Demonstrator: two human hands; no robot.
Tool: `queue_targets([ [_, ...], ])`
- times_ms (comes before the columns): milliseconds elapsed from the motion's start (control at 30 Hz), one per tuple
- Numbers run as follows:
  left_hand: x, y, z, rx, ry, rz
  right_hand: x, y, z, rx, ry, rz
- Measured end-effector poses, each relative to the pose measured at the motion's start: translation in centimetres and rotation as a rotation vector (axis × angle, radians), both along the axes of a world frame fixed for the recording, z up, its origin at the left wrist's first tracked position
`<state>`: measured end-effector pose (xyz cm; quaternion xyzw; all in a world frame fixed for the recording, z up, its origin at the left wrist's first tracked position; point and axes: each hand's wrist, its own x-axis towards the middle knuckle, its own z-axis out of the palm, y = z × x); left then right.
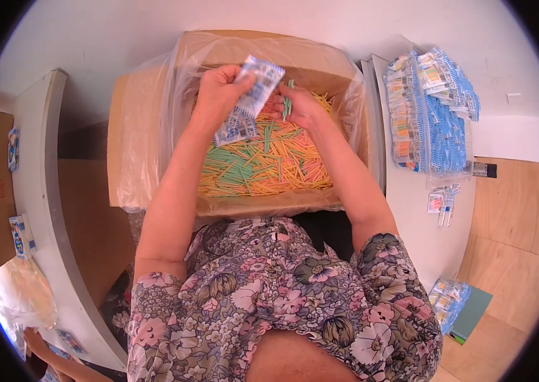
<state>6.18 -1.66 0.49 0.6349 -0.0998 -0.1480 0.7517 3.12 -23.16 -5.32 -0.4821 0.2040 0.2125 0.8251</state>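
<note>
Left hand [220, 90] pinches a likely slippery packet [262, 86]; right hand [302, 108], beside it, holds probably light, brittle green sticks [287, 106], best gripped mid-length.

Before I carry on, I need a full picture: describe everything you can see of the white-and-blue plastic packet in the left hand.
The white-and-blue plastic packet is small, flat and roughly rectangular, of what looks like thin film, with blue markings and a blue-patterned upper edge. The left hand pinches it between thumb and fingers, slanted with its top toward the right, over the open brown cardboard box. Whether it touches the right hand or holds anything, I cannot tell.
</note>
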Motion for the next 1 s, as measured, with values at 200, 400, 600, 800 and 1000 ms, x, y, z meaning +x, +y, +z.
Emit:
queue_targets([
  [200,-2.2,-1.3,-0.5,-0.121,0.269,-0.613,-3.4,2.1,5.4,0.026,-0.323,-0.239],
  [400,-4.1,-2.6,-0.5,-0.193,0.251,-0.733,-6.2,2.7,4.7,0.099,-0.406,-0.165],
  [600,-6.3,-2.8,-1.0,-0.177,0.149,-0.75,-9.6,2.4,5.4,0.025,-0.357,-0.075],
  [800,-6.1,-3.5,-1.7,-0.139,0.08,-0.671,-11.0,1.8,8.3,-0.011,-0.289,-0.064],
  [1000,-6.0,-3.3,-1.5,-0.308,0.29,-0.593,-11.2,2.3,8.6,-1.431,-0.942,0.057],
])
